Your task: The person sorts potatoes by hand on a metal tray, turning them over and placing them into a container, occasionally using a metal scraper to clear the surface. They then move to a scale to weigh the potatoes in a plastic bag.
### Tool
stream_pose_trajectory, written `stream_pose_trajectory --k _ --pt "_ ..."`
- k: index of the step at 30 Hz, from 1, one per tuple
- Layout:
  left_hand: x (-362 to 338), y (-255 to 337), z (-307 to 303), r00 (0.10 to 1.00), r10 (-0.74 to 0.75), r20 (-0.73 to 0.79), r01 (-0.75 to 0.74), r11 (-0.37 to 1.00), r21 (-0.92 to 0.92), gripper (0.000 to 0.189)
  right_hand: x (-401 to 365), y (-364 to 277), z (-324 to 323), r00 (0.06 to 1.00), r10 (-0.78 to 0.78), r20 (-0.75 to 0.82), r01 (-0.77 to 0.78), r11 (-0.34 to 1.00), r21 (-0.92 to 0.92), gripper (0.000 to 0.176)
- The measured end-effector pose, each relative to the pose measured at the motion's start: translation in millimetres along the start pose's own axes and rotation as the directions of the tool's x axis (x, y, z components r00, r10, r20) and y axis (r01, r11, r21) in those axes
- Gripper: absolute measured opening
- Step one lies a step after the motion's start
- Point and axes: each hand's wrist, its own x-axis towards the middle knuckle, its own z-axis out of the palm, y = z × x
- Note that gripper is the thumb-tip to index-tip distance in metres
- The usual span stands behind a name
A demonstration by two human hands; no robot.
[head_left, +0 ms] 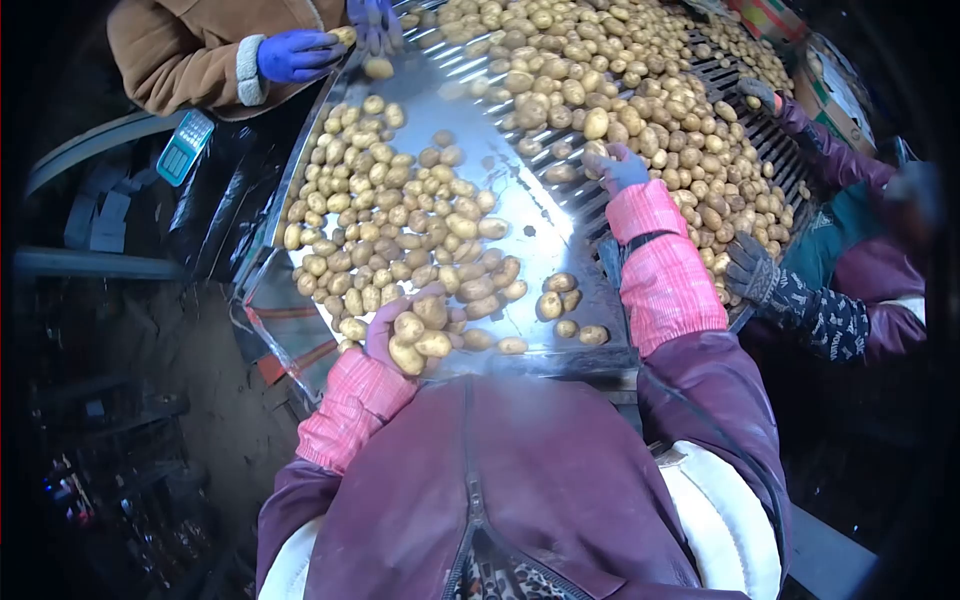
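Note:
My left hand (381,326), in a purple glove, cups several potatoes (406,354) at the near edge of the metal tray (530,230). Its fingers curl around the far side of them and are partly hidden. Over the border between the tray and the slatted rack, my right hand (626,172), in a bluish-purple glove, closes on a potato (594,157). Many loose potatoes (385,215) cover the left half of the tray. A small group of potatoes (551,305) lies between my two arms.
A large potato heap (690,150) spreads over the slatted rack (735,85) at the back and right. Another person's blue gloved hand (297,57) holds a potato at the upper left. A co-worker's grey gloved hand (752,268) touches the heap at right. A teal crate (185,147) is at left.

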Motion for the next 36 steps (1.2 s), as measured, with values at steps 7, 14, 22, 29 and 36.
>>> stream_pose_trajectory --k 7,14,22,29,36 --pt "0.5 -1.0 -14.1 0.989 -0.013 0.144 0.060 0.944 -0.324 0.050 -3.9 10.5 34.1 0.988 -0.146 0.039 0.151 0.941 -0.303 0.062" --pt "5.8 -0.6 -12.8 0.981 -0.142 0.135 0.181 0.921 -0.346 0.060 -147.5 -24.2 39.5 0.972 0.154 0.176 -0.233 0.601 0.764 0.049" --pt "-2.7 28.6 26.4 0.897 -0.198 0.396 0.342 0.878 -0.334 0.071 -252.3 -18.0 49.5 0.943 -0.002 0.333 -0.315 0.316 0.895 0.057" --pt "1.4 6.1 69.2 0.803 -0.417 0.425 0.556 0.781 -0.285 0.069 -319.2 6.3 31.5 0.916 -0.034 0.400 -0.381 0.235 0.894 0.044" --pt "-2.8 -49.2 77.4 0.613 -0.530 0.585 0.711 0.694 -0.117 0.062 -381.1 33.7 15.1 0.959 0.167 0.231 -0.277 0.354 0.893 0.041"
